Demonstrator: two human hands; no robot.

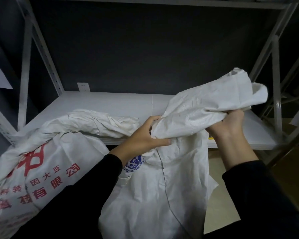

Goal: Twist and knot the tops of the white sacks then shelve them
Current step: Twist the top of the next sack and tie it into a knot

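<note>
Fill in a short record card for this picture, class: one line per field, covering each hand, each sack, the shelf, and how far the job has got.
Left hand: grips the neck of the sack with blue print
Right hand: holds the loose top of the same sack, raised to the right
Sack with red print: leans at the left, its top lying on the shelf
Wall socket: behind the shelf
Progress: top gathered, no knot visible yet; neither sack fully shelved
</note>
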